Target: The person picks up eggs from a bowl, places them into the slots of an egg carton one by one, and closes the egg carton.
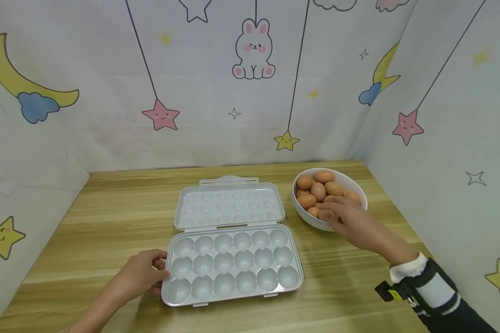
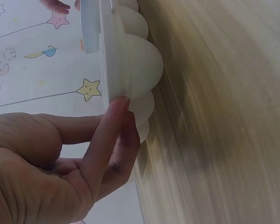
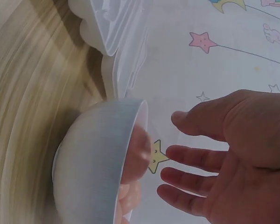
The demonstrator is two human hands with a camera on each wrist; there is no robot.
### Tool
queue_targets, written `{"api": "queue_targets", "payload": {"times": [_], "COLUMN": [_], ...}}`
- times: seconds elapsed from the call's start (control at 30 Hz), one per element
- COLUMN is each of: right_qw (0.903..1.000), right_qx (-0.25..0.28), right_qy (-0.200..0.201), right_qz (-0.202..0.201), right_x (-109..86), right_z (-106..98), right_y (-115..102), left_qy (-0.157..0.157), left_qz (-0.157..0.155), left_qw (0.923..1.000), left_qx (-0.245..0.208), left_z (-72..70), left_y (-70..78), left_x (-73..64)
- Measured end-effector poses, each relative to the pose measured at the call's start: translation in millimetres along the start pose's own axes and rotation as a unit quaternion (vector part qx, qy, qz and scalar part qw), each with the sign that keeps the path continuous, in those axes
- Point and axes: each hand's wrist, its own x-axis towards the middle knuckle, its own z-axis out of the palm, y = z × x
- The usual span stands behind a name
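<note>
An egg tray (image 1: pixel 234 263) of white plastic lies on the table, its lid (image 1: pixel 232 206) folded back behind it. No eggs sit in its round hollows. At the tray's left end, my left hand (image 1: pixel 139 275) pinches the rim between thumb and fingers, also seen with the left hand (image 2: pixel 79 163) in the left wrist view. Brown eggs (image 1: pixel 318 191) are heaped in a white bowl (image 1: pixel 360 217) to the right. Over the front of that bowl is my right hand (image 1: pixel 354 222). The right wrist view shows the right hand (image 3: pixel 233 163) with fingers spread and nothing held, a small gap from the eggs.
The wood-grain table (image 1: pixel 121 208) backs onto a white wall cloth (image 1: pixel 216 83) printed with stars, moons and a rabbit. Side panels of the same cloth stand at left and right. A dark strap (image 1: pixel 404 291) circles my right sleeve.
</note>
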Motion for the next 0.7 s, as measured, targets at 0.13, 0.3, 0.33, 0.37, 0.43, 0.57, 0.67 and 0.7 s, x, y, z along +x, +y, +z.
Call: {"api": "queue_targets", "payload": {"times": [0.13, 0.3, 0.33, 0.37, 0.43, 0.57, 0.67, 0.7], "right_qw": [0.9992, 0.9983, 0.9984, 0.9985, 0.9992, 0.9995, 0.9995, 0.9994], "right_qx": [-0.033, -0.048, -0.046, -0.042, -0.037, -0.032, -0.017, -0.013], "right_qy": [0.004, -0.021, -0.02, -0.019, -0.004, 0.001, -0.012, -0.015], "right_qz": [-0.023, 0.024, 0.027, 0.028, 0.016, 0.006, 0.023, 0.028], "right_x": [2.2, 0.6, 1.3, 2.1, 4.2, 5.4, 5.8, 5.9], "right_z": [8.2, 14.8, 16.0, 17.2, 20.1, 22.6, 23.1, 23.1], "right_y": [11.8, 18.8, 19.6, 20.7, 22.8, 24.8, 24.7, 24.7], "left_qy": [0.001, 0.007, 0.008, 0.009, 0.012, 0.015, 0.017, 0.018], "left_qz": [0.002, 0.009, 0.009, 0.008, 0.004, -0.004, -0.004, -0.004], "left_qw": [1.0, 0.9999, 0.9999, 0.9999, 0.9999, 0.9999, 0.9998, 0.9998], "left_qx": [-0.005, 0.001, 0.001, 0.001, 0.003, 0.005, 0.011, 0.012], "left_z": [0.5, 1.0, 1.3, 1.6, 2.1, 2.4, 2.0, 2.0], "left_y": [-0.7, 0.0, 0.1, 0.1, 0.2, 0.7, 1.9, 2.5], "left_x": [0.0, -0.5, -0.6, -0.7, -1.2, -2.1, -2.4, -2.3]}}
